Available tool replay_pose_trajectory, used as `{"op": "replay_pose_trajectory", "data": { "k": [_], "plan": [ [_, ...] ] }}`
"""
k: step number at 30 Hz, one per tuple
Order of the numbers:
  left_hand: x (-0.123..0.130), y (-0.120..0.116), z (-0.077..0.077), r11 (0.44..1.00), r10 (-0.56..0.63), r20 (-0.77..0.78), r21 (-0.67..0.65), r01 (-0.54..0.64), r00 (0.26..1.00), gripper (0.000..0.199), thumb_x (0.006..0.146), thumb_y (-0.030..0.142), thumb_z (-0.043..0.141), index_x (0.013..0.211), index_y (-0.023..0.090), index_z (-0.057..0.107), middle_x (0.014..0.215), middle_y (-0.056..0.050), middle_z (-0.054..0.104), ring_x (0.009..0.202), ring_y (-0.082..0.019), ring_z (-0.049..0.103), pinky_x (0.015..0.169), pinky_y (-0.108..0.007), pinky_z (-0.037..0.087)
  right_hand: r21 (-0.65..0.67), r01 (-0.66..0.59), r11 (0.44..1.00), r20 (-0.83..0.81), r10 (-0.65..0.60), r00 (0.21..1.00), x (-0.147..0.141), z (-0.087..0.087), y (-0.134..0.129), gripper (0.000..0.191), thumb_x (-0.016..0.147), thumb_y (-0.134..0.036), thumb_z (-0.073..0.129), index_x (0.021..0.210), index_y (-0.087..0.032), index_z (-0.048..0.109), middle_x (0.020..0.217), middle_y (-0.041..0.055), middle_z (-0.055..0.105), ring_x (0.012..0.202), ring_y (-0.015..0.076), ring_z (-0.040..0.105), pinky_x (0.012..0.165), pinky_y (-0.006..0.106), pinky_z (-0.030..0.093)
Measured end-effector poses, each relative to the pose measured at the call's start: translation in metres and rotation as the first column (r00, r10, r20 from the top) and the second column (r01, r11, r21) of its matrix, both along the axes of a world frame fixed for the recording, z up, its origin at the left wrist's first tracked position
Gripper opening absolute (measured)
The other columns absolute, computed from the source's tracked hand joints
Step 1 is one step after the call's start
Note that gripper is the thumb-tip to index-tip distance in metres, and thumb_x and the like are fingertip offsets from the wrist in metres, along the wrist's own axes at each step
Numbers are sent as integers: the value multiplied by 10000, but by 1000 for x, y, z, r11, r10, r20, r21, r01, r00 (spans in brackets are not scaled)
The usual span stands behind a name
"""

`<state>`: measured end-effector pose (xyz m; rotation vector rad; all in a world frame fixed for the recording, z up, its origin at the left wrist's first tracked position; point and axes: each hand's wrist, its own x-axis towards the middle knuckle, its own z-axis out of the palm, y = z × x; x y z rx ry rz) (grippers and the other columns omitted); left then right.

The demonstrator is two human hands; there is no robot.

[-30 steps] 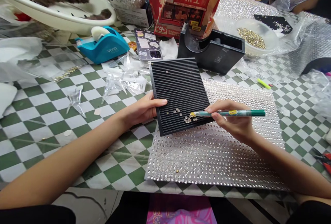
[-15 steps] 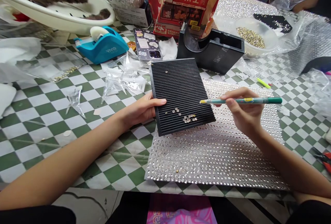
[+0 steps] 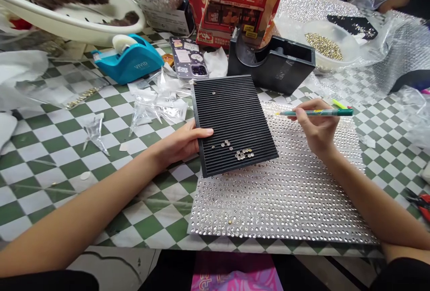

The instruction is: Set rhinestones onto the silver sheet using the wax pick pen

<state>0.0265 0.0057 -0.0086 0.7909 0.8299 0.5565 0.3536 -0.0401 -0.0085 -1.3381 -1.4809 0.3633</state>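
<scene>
My left hand (image 3: 184, 144) grips the left edge of a black ridged tray (image 3: 231, 116), thumb on top, and holds it tilted over a rhinestone-covered sheet (image 3: 285, 201). Several loose clear rhinestones (image 3: 240, 154) lie near the tray's lower end, and a single one sits near its top left. My right hand (image 3: 317, 125) pinches a green pen-shaped picking tool (image 3: 322, 112) with a yellowish tip. The tip points left, just off the tray's right edge, above the upper part of the sheet. Whether a stone sticks to the tip is too small to tell.
Behind the tray stand a black tape dispenser (image 3: 268, 62), a phone (image 3: 188, 58), a blue tape dispenser (image 3: 129, 60) and a red paper bag (image 3: 235, 9). A bowl of gold stones (image 3: 349, 53) is at back right. Red-handled pliers (image 3: 421, 201) lie at the right edge.
My right hand has moved the picking tool up and right, from over the tray's right side to above the sheet. My left hand and the tray stay nearly where they were.
</scene>
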Motion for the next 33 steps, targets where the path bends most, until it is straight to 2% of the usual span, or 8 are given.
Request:
{"op": "replay_pose_trajectory", "data": {
  "k": [9, 12, 15, 18, 21, 23, 28, 33],
  "plan": [
    [1, 0, 3, 999, 27, 1, -37, -27, 1000, 366, 751, 194, 867, 1090, 144, 738, 1124, -148, 832, 927, -267, 819, 761, -289, 688, -21, -68, 997, 9, 68, 998, 1, -3, 3, 148, 920, -338, 717, 811, -254, 663, 773, -5, 683, 695, 176, 712, 655, 369, 590],
    [2, 0, 3, 999, 18, -9, -30, -18, 1000, 361, 762, 212, 864, 1096, 153, 739, 1155, -151, 828, 970, -282, 817, 771, -292, 687, -23, -50, 999, 4, 50, 999, -2, -1, 1, 189, 931, -384, 718, 810, -252, 656, 774, -4, 682, 691, 180, 717, 649, 376, 612],
    [3, -1, 5, 999, 20, 6, -29, -19, 1000, 370, 749, 196, 864, 1098, 168, 743, 1135, -133, 834, 982, -287, 818, 772, -294, 689, 54, -33, 998, -61, 36, 998, -9, 7, -7, 179, 947, -411, 734, 852, -265, 697, 816, 3, 708, 687, 175, 727, 639, 366, 635],
    [5, -1, 7, 999, 26, 17, -37, -26, 1000, 389, 729, 177, 861, 1097, 163, 737, 1130, -127, 836, 974, -280, 820, 764, -286, 692, 78, -167, 983, -104, 175, 979, -22, 18, -22, 111, 978, -409, 731, 1020, -314, 770, 907, 12, 769, 735, 185, 758, 661, 374, 658],
    [5, -1, 7, 999, 33, -2, -43, -33, 999, 454, 727, 170, 852, 1158, 142, 714, 1192, -151, 823, 1078, -313, 804, 763, -282, 694, -11, -413, 911, -89, 410, 908, -34, 27, -36, 150, 1013, -369, 695, 1115, -337, 800, 947, 24, 816, 811, 203, 791, 683, 372, 674],
    [5, -1, 6, 998, 38, -7, -48, -38, 999, 502, 726, 167, 855, 1202, 142, 700, 1220, -154, 815, 1137, -333, 787, 765, -281, 694, -51, -492, 869, -91, 487, 869, -40, 30, -42, 168, 1017, -279, 683, 1109, -325, 816, 962, 20, 834, 841, 193, 801, 701, 342, 668],
    [3, 0, 2, 998, 33, 33, -48, -32, 999, 426, 711, 175, 893, 1095, 146, 712, 1171, -135, 829, 1006, -291, 820, 742, -264, 695, -58, -505, 861, -95, 499, 862, -46, 29, -44, 202, 975, -170, 700, 1077, -292, 823, 932, 1, 839, 806, 155, 795, 700, 272, 636],
    [1, 1, -3, 998, 40, 71, -49, -36, 997, 433, 747, 145, 880, 1147, 138, 714, 1146, -115, 835, 908, -223, 824, 784, -259, 696, -78, -502, 861, -64, 498, 865, -47, 26, -43, 196, 946, -133, 720, 1052, -265, 818, 946, 15, 839, 835, 160, 799, 749, 278, 638]
  ]
}}
